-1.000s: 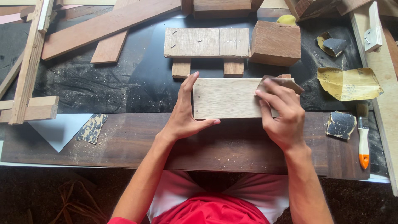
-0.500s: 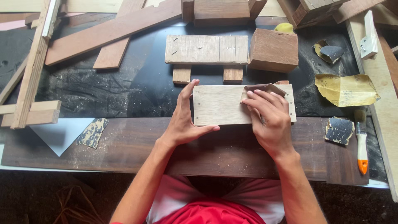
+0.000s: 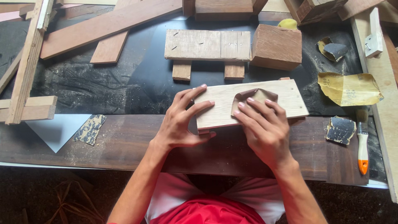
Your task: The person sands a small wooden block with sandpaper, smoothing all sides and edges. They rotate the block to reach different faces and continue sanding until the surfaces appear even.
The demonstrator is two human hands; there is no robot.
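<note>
On the dark workbench (image 3: pixel 124 141) we steady a pale board (image 3: pixel 286 97) with our spread left hand (image 3: pixel 180 124) while our right hand (image 3: pixel 263 126) presses folded sandpaper (image 3: pixel 248 94) flat onto it.

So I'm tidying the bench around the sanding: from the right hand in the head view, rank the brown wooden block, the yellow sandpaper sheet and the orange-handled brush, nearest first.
Measured from the right hand:
1. Brown wooden block, straight beyond the hand, past the pale board.
2. Orange-handled brush, to the right, near the bench's front edge.
3. Yellow sandpaper sheet, right and farther back; close to the brush's distance, so 2 and 3 are nearly tied.
</note>
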